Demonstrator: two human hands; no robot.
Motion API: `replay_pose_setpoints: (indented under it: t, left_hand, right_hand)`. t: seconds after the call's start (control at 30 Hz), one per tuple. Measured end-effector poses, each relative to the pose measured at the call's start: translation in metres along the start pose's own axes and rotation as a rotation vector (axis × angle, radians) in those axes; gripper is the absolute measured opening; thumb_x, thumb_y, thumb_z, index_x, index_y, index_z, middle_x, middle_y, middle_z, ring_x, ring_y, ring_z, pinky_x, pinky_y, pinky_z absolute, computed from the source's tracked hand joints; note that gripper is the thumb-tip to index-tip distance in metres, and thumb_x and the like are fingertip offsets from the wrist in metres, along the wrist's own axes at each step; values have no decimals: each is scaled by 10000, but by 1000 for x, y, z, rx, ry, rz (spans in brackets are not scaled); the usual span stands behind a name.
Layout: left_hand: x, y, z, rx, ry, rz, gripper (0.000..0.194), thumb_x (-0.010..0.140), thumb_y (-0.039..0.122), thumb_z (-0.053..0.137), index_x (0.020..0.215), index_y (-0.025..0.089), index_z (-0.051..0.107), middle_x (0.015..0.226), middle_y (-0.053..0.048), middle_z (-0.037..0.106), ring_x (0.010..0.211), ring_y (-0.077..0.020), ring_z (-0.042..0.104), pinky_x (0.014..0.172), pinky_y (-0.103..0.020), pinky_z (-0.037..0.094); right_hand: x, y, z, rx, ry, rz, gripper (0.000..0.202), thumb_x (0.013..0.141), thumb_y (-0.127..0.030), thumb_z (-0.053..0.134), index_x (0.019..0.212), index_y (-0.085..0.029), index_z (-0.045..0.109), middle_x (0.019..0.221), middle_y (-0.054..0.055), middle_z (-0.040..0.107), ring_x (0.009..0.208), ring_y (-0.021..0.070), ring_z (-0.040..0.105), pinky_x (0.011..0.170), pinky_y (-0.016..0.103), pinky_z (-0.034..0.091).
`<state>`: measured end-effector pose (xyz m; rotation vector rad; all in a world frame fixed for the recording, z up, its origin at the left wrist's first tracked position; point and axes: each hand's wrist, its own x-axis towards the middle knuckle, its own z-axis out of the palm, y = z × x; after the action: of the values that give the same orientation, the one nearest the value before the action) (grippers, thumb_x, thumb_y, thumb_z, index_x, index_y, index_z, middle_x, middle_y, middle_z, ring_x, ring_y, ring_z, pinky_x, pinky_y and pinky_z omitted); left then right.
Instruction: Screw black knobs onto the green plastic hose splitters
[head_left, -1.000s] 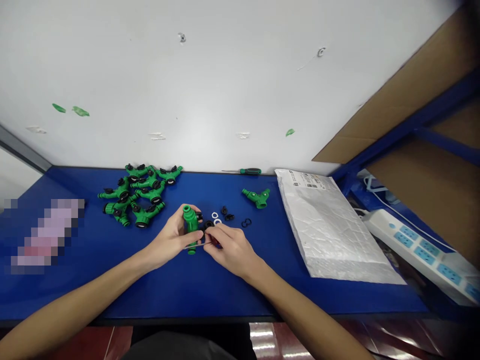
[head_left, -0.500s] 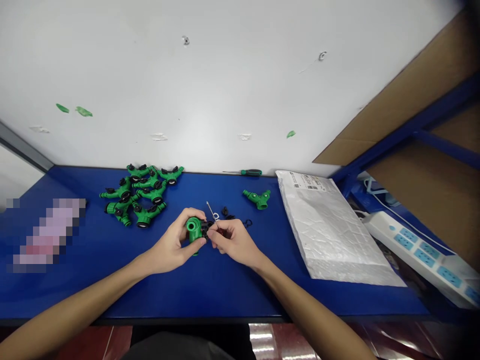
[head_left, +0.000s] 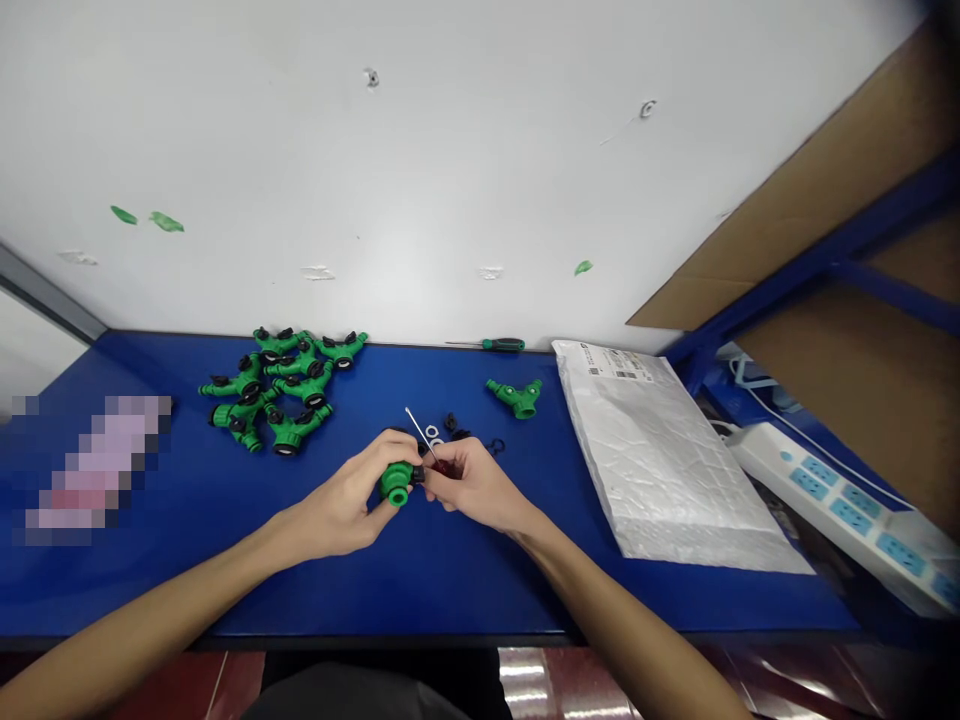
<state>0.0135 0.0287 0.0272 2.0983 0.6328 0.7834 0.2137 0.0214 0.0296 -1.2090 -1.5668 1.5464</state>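
Note:
My left hand point(head_left: 349, 500) is closed around a green plastic hose splitter point(head_left: 395, 482), one round outlet tilted toward me. A black valve knob point(head_left: 418, 474) sticks out on its right side, at the fingertips of my right hand point(head_left: 476, 487). That hand is closed on a screwdriver point(head_left: 424, 428) with a dark red handle, its thin metal shaft pointing up and left, away from the splitter. Just beyond my fingers lie white rings point(head_left: 432, 432) and small black parts point(head_left: 451, 422), partly hidden by my right hand. Another green splitter point(head_left: 516, 398) without black knobs rests farther right.
Several green splitters with black knobs point(head_left: 289, 425) are grouped at the back left. A green-handled screwdriver point(head_left: 502, 345) lies along the white wall. To the right are a silver padded envelope point(head_left: 667, 460) and a power strip point(head_left: 847, 510). A blurred pinkish item point(head_left: 105, 460) lies left.
My left hand has turned the splitter, so its outlet now points lower and toward me. The right hand has barely moved and still holds the screwdriver.

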Motion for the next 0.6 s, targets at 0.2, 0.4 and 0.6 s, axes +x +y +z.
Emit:
replay_pose_setpoints:
  t: [0.2,0.4,0.6]
  left_hand:
    - [0,1,4,-220,167,-229,320,886,122,562,1147,270,451,1116,-46,491,875,-145,567,753,-280,499]
    - [10,5,2,-682,335,-534,408,749,212,756,1045,236,476,967,5,557,717,-120,609,638,-258,515]
    - [13,5,3,-690,400,-486,392,730,230,791,1020,219,527,1056,-21,585,765,-119,605,641,-244,519]
  right_hand:
    - [-3,4,8,-311,197,-287,197,790,-165,535,595,-159,563,536,-50,432,500,74,382,498,204,326]
    - [-1,15,10,-667,365,-738,171,834,-100,494,753,-167,629,627,7,563,527,105,469,551,220,403]
    - [1,14,10,-713,376,-675,183,857,-131,481,782,-187,639,650,27,607,540,122,502,583,242,454]
